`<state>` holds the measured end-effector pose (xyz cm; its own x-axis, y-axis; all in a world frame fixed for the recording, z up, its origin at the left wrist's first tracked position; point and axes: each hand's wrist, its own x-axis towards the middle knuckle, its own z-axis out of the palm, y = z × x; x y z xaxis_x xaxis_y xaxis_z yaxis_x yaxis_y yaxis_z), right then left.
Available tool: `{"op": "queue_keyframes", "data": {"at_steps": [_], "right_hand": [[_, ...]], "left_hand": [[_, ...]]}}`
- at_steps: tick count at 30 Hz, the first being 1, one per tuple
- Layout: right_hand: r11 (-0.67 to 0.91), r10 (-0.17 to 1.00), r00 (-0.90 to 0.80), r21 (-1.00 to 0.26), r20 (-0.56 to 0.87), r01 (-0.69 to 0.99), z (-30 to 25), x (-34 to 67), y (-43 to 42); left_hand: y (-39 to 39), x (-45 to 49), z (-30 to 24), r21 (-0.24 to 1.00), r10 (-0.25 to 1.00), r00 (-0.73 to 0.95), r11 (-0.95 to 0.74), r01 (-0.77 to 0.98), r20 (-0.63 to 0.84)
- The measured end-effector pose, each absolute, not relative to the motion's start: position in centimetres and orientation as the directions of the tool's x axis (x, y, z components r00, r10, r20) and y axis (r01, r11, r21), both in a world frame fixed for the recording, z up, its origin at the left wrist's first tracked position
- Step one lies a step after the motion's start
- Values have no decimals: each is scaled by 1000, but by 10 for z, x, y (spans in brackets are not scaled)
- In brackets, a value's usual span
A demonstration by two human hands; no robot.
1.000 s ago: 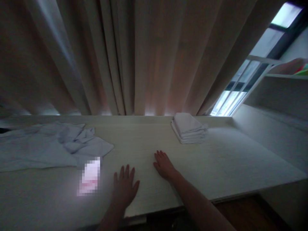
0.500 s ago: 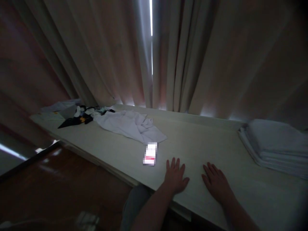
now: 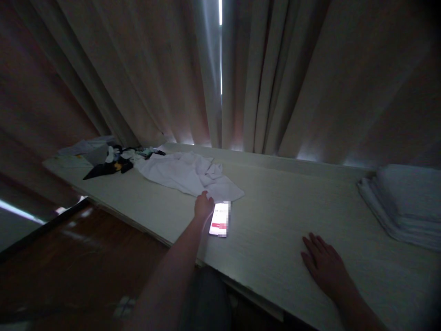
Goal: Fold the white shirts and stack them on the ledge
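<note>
A rumpled white cloth [image 3: 179, 172] lies on the light-coloured table. My left hand [image 3: 204, 205] is at its near edge, fingers curled and closed on the fabric; the fingertips are partly hidden. Just right of that hand lies a phone [image 3: 219, 220] with a lit screen and a red bar on it, flat on the table. My right hand [image 3: 325, 266] rests palm down on the tabletop, open, with its fingers stretched out and nothing in them.
A stack of folded white cloths [image 3: 406, 202] sits at the table's right. Dark and patterned clothes [image 3: 117, 163] are heaped at the far left, with papers [image 3: 76, 158] beyond. Curtains [image 3: 165, 82] hang behind the table [image 3: 275, 197]. Brown floor [image 3: 86, 262] shows at lower left.
My left hand has moved from lying flat on the table, leftward and forward past the phone, to the white cloth's edge. My right hand still lies flat; the view has shifted slightly.
</note>
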<state>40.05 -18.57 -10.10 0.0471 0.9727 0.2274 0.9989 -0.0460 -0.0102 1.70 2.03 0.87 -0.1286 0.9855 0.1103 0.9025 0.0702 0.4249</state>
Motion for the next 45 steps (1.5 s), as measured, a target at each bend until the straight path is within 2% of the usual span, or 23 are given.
{"op": "queue_keyframes", "data": {"at_steps": [4, 9, 13, 17, 21, 26, 28, 32, 36, 38, 40, 42, 45], "right_hand": [[-13, 965, 9, 15, 261, 1000, -104, 403, -186], [-6, 957, 4, 6, 290, 1000, -107, 404, -185], [-8, 958, 11, -11, 288, 1000, -107, 404, -184], [-4, 957, 12, -26, 291, 1000, -106, 403, -183], [-4, 958, 15, -40, 287, 999, -104, 403, -183], [-21, 961, 31, -39, 276, 999, -101, 401, -184], [-19, 960, 27, -30, 278, 999, -100, 400, -184], [-1, 953, 8, -25, 303, 1000, -103, 401, -184], [8, 942, 9, -51, 334, 999, -98, 399, -183], [13, 941, 10, -65, 339, 998, -90, 396, -184], [1, 948, 28, -89, 317, 996, -79, 392, -185], [-39, 965, 71, -132, 251, 991, -69, 389, -187], [-102, 976, 137, -197, 171, 975, -58, 385, -189]], "left_hand": [[54, -17, 3, 440, 972, -228, 181, 879, 56], [89, -20, -11, 509, 978, -206, 161, 845, 31], [103, -16, -16, 566, 966, -256, 194, 801, 30], [103, -11, -6, 643, 952, -293, 168, 747, 91], [104, 13, 18, 715, 938, -271, 37, 698, 215], [98, 86, 58, 741, 928, -94, -225, 633, 362], [86, 126, 73, 738, 900, 61, -392, 549, 432], [41, 208, 88, 693, 810, 343, -585, 422, 475], [-20, 273, 81, 633, 626, 658, -720, 283, 418], [-47, 291, 72, 648, 507, 804, -732, 211, 310], [-65, 298, 61, 672, 448, 873, -709, 214, 195], [-72, 295, 52, 647, 503, 855, -696, 311, 130], [-64, 273, 44, 474, 698, 704, -668, 574, 131]]}}
